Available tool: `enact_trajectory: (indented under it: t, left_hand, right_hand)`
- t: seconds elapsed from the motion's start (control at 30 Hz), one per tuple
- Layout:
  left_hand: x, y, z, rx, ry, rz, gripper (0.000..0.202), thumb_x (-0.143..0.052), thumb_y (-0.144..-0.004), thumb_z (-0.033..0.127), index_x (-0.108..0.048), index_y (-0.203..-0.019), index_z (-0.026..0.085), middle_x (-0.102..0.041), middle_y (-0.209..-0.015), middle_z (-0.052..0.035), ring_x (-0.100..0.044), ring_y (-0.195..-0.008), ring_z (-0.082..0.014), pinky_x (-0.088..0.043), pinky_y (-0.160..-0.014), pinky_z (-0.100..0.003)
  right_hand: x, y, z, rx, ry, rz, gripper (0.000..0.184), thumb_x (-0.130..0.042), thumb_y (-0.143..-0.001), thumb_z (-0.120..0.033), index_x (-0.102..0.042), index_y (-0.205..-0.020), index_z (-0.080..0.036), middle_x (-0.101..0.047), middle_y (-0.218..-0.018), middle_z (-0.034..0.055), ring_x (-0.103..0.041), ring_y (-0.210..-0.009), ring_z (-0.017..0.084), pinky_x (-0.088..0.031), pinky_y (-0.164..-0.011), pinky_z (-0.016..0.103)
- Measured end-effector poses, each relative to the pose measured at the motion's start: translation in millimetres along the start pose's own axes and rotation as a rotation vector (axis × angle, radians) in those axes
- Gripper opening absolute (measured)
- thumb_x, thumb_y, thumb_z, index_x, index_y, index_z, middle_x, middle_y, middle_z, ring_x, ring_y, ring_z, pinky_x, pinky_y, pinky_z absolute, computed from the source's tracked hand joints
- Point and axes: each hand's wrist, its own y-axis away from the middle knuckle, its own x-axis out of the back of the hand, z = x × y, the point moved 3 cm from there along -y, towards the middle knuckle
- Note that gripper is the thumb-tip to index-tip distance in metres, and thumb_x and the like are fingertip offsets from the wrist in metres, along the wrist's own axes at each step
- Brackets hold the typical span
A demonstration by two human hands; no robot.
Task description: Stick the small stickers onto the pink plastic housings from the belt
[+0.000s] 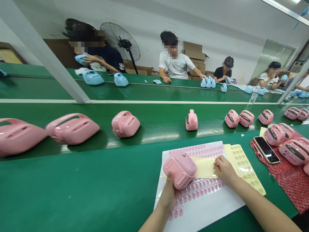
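The left hand grasps a pink unit by its near left side, thumb visible on the housing and the other fingers largely hidden. The unit is located above the left part of a white sheet, toward the far edge of the green bench. The sheet carries rows of pink oval stickers. A yellow strip lies across these rows, its left end hidden behind the unit. The right hand is positioned at the right end of the strip, fingertips drawn together; whether they grip the strip or a label cannot be told. Yellow label sheets lie along the right side of the white sheet. At the right end of the bench, red bubble wrap extends to the near right corner and supports a phone and further pink units. Beyond the far edge of the bench, a green belt carries a spaced row of pink units. Across from it, co-workers handle blue units.
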Motion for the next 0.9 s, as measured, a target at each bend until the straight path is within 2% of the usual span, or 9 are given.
enact_trajectory:
  t: [0.13, 0.23, 0.33, 0.4, 0.43, 0.53, 0.67, 0.8, 0.9]
  left_hand:
    - [-1.1, 1, 1, -0.021, 0.002, -0.032, 0.088, -0.064, -0.062, 0.06, -0.033, -0.135, 0.021, -0.063, -0.115, -0.0127, -0.056, -0.107, -0.0318, -0.048, -0.087, -0.046]
    - [0.7, 0, 2, -0.057, -0.003, -0.024, 0.09, -0.067, -0.059, 0.06, -0.033, -0.135, 0.024, -0.062, -0.118, -0.0108, -0.054, -0.11, -0.0315, -0.047, -0.09, -0.044]
    - [2.5, -1, 1, -0.09, -0.032, -0.011, 0.092, -0.069, -0.056, 0.059, -0.033, -0.134, 0.026, -0.059, -0.121, -0.0107, -0.053, -0.111, -0.0322, -0.046, -0.091, -0.044]
    - [3.4, -1, 0, -0.106, -0.05, -0.009, 0.094, -0.069, -0.054, 0.06, -0.033, -0.134, 0.027, -0.057, -0.123, -0.0109, -0.052, -0.112, -0.0323, -0.045, -0.092, -0.043]
    - [3.6, -1, -1, -0.112, -0.058, -0.014, 0.094, -0.069, -0.053, 0.062, -0.033, -0.133, 0.027, -0.057, -0.123, -0.011, -0.051, -0.113, -0.0324, -0.045, -0.092, -0.043]
    - [3.8, 1, -1, -0.143, -0.09, -0.035, 0.092, -0.066, -0.053, 0.065, -0.035, -0.131, 0.027, -0.056, -0.123, -0.0112, -0.049, -0.115, -0.0315, -0.044, -0.093, -0.041]
    - [4.8, 4, 0, -0.247, -0.149, -0.006, 0.089, -0.066, -0.054, 0.064, -0.038, -0.128, 0.025, -0.055, -0.123, -0.0116, -0.047, -0.116, -0.0306, -0.043, -0.092, -0.039]
    - [3.6, 10, 2, -0.311, -0.169, 0.023, 0.091, -0.068, -0.055, 0.062, -0.033, -0.131, 0.026, -0.05, -0.129, -0.0117, -0.044, -0.119, -0.0308, -0.042, -0.092, -0.038]
    - [-0.5, 15, 5, -0.267, -0.11, -0.015, 0.081, -0.055, -0.065, 0.066, -0.033, -0.132, 0.025, -0.049, -0.13, -0.0119, -0.045, -0.119, -0.0296, -0.042, -0.092, -0.038]
  right_hand:
    - [9, 6, -13, 0.141, 0.047, -0.122, 0.015, -0.043, -0.073, -0.008, -0.051, -0.07, -0.021, -0.052, -0.077, 0.0056, -0.05, -0.072, 0.019, -0.043, -0.062, 0.032]
    - [12, 11, -22, 0.146, -0.031, -0.209, 0.013, -0.047, -0.069, -0.009, -0.05, -0.071, -0.021, -0.054, -0.076, 0.004, -0.051, -0.07, 0.018, -0.042, -0.062, 0.031]
    - [14, 13, -24, -0.022, -0.252, -0.266, 0.009, -0.051, -0.068, -0.013, -0.05, -0.071, -0.021, -0.057, -0.076, 0.0023, -0.053, -0.07, 0.017, -0.043, -0.065, 0.031]
    - [15, 11, -25, -0.191, -0.494, -0.303, 0.005, -0.055, -0.069, -0.021, -0.05, -0.069, -0.021, -0.057, -0.075, 0.0021, -0.055, -0.073, 0.017, -0.043, -0.066, 0.032]
    - [16, 9, -26, -0.268, -0.618, -0.305, 0.009, -0.058, -0.068, -0.025, -0.05, -0.068, -0.02, -0.058, -0.076, 0.0023, -0.056, -0.075, 0.018, -0.043, -0.067, 0.032]
    - [20, -1, -38, -0.429, -0.852, -0.186, 0.022, -0.067, -0.06, -0.035, -0.052, -0.063, -0.019, -0.056, -0.078, 0.0028, -0.056, -0.08, 0.019, -0.041, -0.072, 0.033]
    - [11, -16, -77, -0.422, -0.965, 0.029, 0.024, -0.072, -0.055, -0.037, -0.056, -0.06, -0.019, -0.055, -0.088, 0.0044, -0.053, -0.087, 0.02, -0.04, -0.077, 0.033]
    - [-13, -25, -115, -0.344, -0.995, 0.047, 0.022, -0.072, -0.056, -0.037, -0.058, -0.059, -0.02, -0.053, -0.091, 0.0047, -0.051, -0.092, 0.022, -0.039, -0.082, 0.035]
    - [-26, -28, -124, -0.327, -0.953, 0.024, 0.02, -0.071, -0.057, -0.036, -0.059, -0.058, -0.02, -0.051, -0.089, 0.0049, -0.049, -0.097, 0.023, -0.037, -0.085, 0.036]
